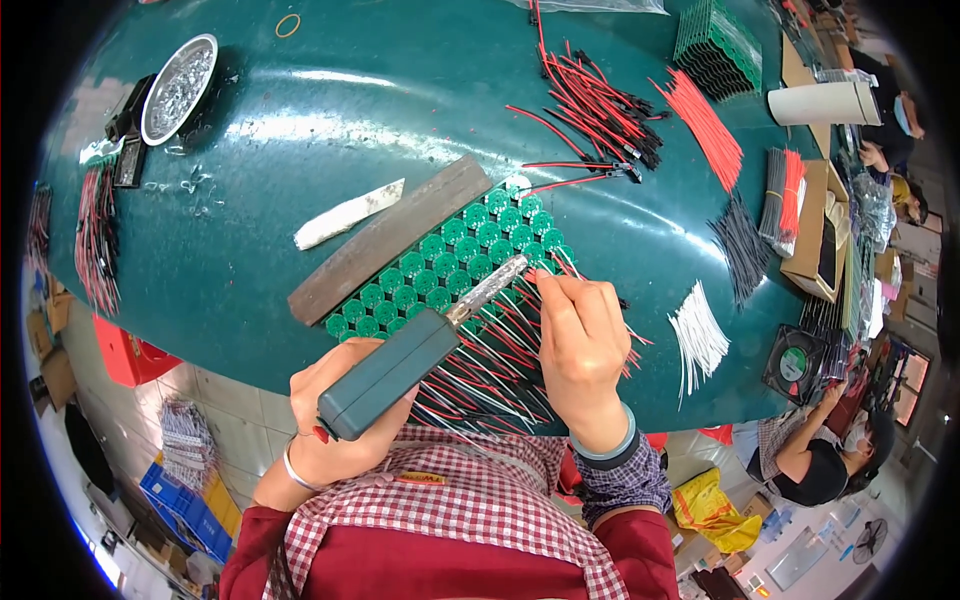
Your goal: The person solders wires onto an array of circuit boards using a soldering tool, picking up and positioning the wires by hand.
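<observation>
Left hand: was wrapped around a dark green soldering gun, whose body hid most of the palm and the grip.
Right hand: was pinched on a thin wire beside the gun's tip; the wire's end was too small to make out.
Green board: lay at the table's middle, its lower part hidden under wires, gun and hands.
Red, black and white wires: fanned toward the apron; separate strands were hard to follow.
Grey-brown bar: lay along the board's upper-left edge.
Clear plastic: was cut off above.
</observation>
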Demonstrator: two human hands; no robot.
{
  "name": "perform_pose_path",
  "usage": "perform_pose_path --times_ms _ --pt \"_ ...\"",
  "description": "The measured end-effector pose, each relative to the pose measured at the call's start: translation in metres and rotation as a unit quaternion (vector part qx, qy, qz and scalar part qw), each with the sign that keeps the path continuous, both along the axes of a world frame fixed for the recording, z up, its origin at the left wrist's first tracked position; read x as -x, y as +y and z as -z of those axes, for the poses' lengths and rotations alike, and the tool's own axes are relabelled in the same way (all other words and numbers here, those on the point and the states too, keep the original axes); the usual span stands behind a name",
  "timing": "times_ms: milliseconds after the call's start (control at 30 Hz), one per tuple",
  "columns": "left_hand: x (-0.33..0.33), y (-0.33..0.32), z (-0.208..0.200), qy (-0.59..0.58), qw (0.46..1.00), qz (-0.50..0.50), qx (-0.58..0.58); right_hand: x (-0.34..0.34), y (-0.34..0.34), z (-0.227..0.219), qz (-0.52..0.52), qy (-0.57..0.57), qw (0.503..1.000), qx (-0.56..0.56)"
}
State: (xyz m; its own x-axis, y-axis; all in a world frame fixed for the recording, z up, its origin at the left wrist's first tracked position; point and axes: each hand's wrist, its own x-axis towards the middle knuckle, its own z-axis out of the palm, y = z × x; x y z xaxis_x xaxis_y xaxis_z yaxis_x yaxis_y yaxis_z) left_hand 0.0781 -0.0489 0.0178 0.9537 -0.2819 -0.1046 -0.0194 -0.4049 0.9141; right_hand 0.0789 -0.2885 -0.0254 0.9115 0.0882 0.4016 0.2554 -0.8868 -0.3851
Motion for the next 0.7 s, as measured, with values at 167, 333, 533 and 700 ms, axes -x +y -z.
perform_pose_path --times_ms 167,333,533,700 --pt "-0.0005 -0.0007 0.003 -0.003 1.0 0.008 0.007 0.0005 0.0003 -0.0005 0.006 0.01 1.0 0.016" --pt "-0.0003 -0.0019 0.0047 -0.016 1.0 0.009 0.016 0.0003 0.0011 -0.0021 0.006 0.017 1.0 0.021" --pt "0.0022 -0.0015 0.0067 -0.014 1.0 0.011 -0.006 0.0007 0.0011 -0.0022 0.006 0.021 0.999 0.03" --pt "0.0005 -0.0003 0.0001 -0.029 0.999 0.013 -0.011 0.0032 -0.0021 0.0003 -0.016 0.025 0.998 0.046"
